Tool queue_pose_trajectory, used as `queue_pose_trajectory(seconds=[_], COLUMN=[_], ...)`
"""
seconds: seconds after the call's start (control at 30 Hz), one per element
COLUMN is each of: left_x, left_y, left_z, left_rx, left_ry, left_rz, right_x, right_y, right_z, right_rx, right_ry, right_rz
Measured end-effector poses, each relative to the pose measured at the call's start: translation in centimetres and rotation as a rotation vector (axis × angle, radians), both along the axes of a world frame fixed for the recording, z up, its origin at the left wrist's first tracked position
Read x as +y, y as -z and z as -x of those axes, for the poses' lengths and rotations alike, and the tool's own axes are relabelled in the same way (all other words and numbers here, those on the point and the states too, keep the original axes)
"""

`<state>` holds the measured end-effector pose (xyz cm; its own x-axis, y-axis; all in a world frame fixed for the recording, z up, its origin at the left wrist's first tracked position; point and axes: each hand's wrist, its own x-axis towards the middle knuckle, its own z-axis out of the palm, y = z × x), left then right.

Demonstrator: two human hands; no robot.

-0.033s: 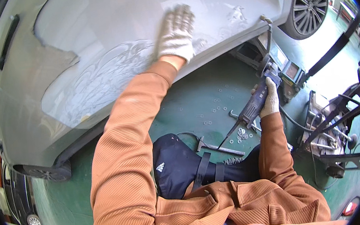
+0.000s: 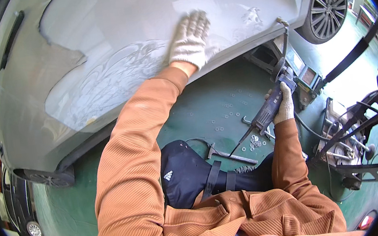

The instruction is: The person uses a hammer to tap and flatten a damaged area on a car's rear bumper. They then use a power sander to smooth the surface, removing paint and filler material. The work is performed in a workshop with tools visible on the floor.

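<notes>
My left hand (image 2: 188,41), in a white knit glove, lies flat with its fingers stretched out on the lower part of a silver car's side panel (image 2: 117,23). The panel has a bare, swirl-marked sanded patch (image 2: 106,83) to the left of this hand. A smaller scuffed patch (image 2: 251,16) shows to its right. My right hand (image 2: 285,102), also gloved, is closed around the body of a dark blue angle grinder (image 2: 267,112). The grinder's disc (image 2: 278,68) points away from me, near the car's lower edge, and its cord end points back toward my legs.
Several metal washers (image 2: 254,142) and a T-shaped metal tool (image 2: 233,156) lie on the green floor. A clamp (image 2: 282,22) grips the car's sill. Farther right are a box-shaped machine (image 2: 308,76) and a cart (image 2: 341,147) with tools and black cables.
My left hand has slid slightly toward me and to the right over the panel. The view has shifted a little. My right hand keeps the angle grinder in about the same place.
</notes>
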<state>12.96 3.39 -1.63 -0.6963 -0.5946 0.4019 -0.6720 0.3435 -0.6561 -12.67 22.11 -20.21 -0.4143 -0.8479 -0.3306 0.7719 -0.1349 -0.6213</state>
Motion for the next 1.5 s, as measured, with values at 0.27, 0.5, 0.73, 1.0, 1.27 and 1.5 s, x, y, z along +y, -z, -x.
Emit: queue_pose_trajectory(seconds=[0.27,0.5,0.73,1.0,1.27,1.5], left_x=[6.4,7.1,5.8,6.1,6.0,6.4], left_y=[-1.3,0.8,1.9,1.8,1.8,1.9], left_z=[-19.5,-31.3,-31.2,-30.9,-31.5,-31.4], left_rx=[-0.039,0.126,0.215,0.249,0.288,0.3], left_ry=[-0.294,-0.202,0.015,0.045,0.084,0.075], left_rz=[-0.276,-0.051,0.045,0.032,0.061,0.039], right_x=[-0.4,-1.3,-2.4,-1.9,-2.5,-1.8], right_y=[-4.0,-14.5,-18.8,-21.8,-23.5,-26.0], right_z=[-4.3,-16.9,-20.0,-20.9,-21.2,-20.9], right_rx=[0.486,1.526,1.788,1.932,1.988,1.979], right_ry=[-0.134,-0.317,-0.199,-0.338,-0.401,-0.631], right_rz=[0.103,0.179,0.093,-0.083,-0.011,0.008])
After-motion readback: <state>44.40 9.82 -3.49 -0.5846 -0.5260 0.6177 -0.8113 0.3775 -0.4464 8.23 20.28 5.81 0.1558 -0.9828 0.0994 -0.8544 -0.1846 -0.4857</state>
